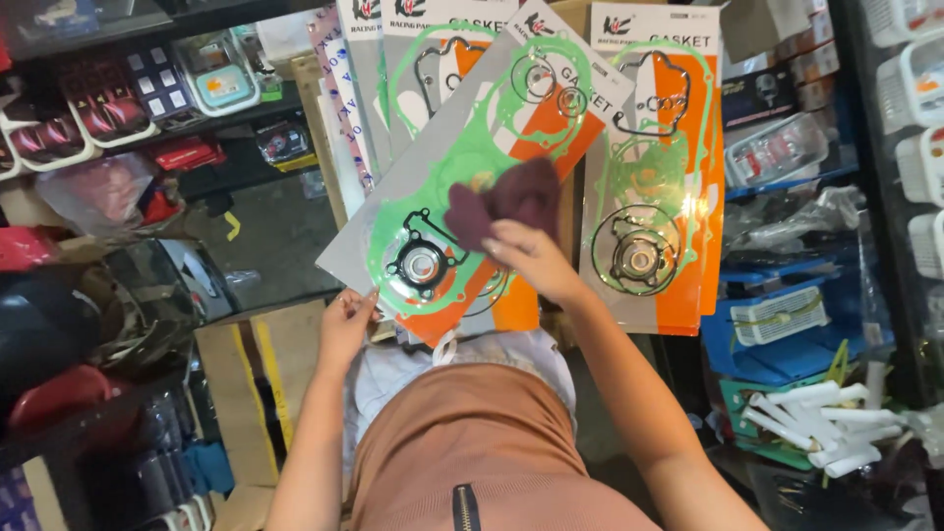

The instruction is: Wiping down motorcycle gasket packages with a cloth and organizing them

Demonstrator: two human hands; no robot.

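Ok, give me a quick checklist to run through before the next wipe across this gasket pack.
1. Left hand grips the lower corner of the tilted gasket pack: ok.
2. Right hand presses the maroon cloth flat on the pack's face: ok.
3. Cloth covers the next stretch to wipe: cannot tell, it is bunched.
4. Pack clear of the other gasket packs hanging behind: not ok, it overlaps them.
5. Pack's wrapping unbroken: cannot tell.
6. White tubes at lower right are out of the elbow's way: ok.
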